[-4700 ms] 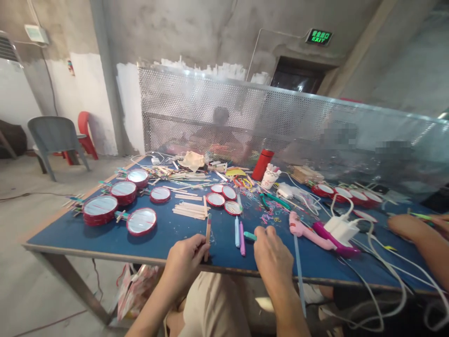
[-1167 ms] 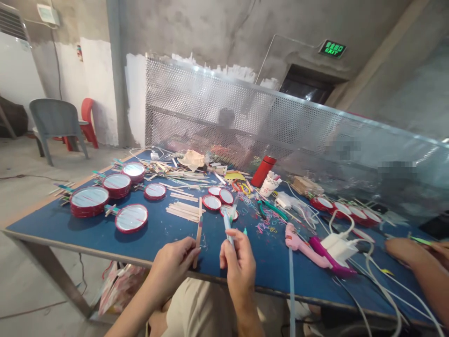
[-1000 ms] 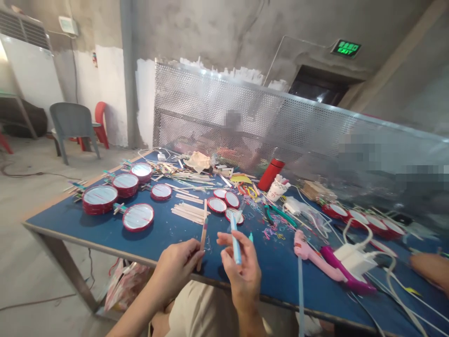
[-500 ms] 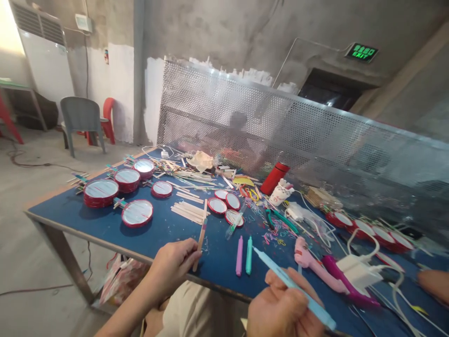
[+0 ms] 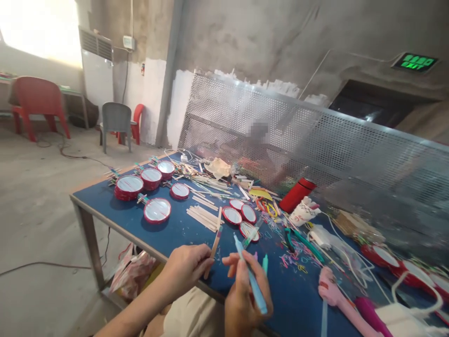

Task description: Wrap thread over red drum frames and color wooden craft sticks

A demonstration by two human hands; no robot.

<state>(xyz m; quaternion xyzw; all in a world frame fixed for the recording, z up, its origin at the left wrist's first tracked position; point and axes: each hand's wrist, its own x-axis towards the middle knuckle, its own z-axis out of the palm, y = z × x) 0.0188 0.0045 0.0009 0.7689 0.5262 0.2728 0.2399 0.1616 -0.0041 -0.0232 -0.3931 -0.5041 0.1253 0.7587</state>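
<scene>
My left hand (image 5: 189, 266) pinches the lower end of a wooden craft stick (image 5: 215, 244) at the table's near edge. The stick points away from me and carries bands of purple and green colour. Close on its right, my right hand (image 5: 247, 288) grips a light blue marker (image 5: 255, 286) like a pen, its tip up and apart from the stick. A teal marker (image 5: 265, 265) lies just beyond that hand, which mostly hides a purple marker (image 5: 256, 256). Several plain craft sticks (image 5: 202, 217) lie in a row behind the coloured one.
Round red-rimmed pieces (image 5: 157, 210) stand at the left of the blue table (image 5: 133, 229), some stacked. Smaller ones (image 5: 232, 215) lie mid-table. To the right are pliers (image 5: 305, 245), rubber bands (image 5: 294, 260), a pink glue gun (image 5: 336, 292), a red bottle (image 5: 297, 194) and white cables.
My right hand has moved left with the light blue marker, closer to the stick, and now covers most of the purple marker. The view has turned left. My left hand still holds the stick.
</scene>
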